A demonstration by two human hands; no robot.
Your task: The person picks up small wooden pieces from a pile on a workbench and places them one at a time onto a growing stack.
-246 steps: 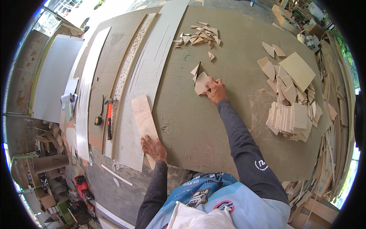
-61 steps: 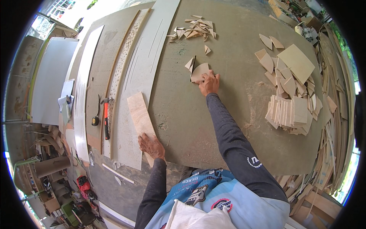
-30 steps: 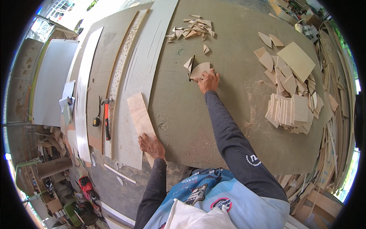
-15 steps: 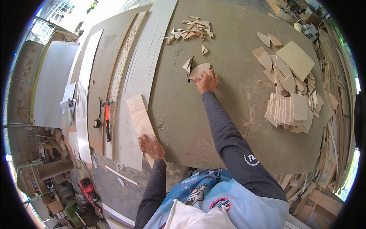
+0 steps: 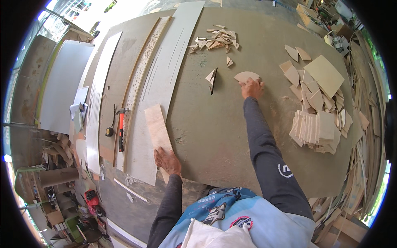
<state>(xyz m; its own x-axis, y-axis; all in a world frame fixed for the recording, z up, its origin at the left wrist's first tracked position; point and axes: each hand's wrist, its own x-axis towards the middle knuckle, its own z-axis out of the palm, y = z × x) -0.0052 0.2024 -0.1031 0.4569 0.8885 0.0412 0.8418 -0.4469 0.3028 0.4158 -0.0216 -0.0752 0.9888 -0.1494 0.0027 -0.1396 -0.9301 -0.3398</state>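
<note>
A fan-shaped piece of thin plywood [image 5: 247,76] with a curved far edge is pinched in my right hand [image 5: 252,88], low over the brown tabletop [image 5: 223,136]. Left of it a thin dark blade-like thing [image 5: 214,81] shows at the table, with a small triangular offcut [image 5: 209,77] against its left side. Near the table's front edge, my left hand [image 5: 167,161] grips the lower part of a long plywood strip [image 5: 156,124]. That strip lies partly over a grey-white board [image 5: 142,140]. Fingertips of both hands are partly hidden.
Triangular offcuts [image 5: 217,40] lie heaped at the far side. To the right are stacked squares [image 5: 308,125], curved pieces [image 5: 314,100] and a larger square sheet [image 5: 324,75]. A hammer [image 5: 121,130] and a tape measure [image 5: 109,131] lie left. Long timber strips [image 5: 368,103] line the right.
My right hand has carried the fan-shaped piece rightward, away from the dark blade-like thing, and its angle has turned. My left hand stays on the plywood strip. The whole view has shifted slightly.
</note>
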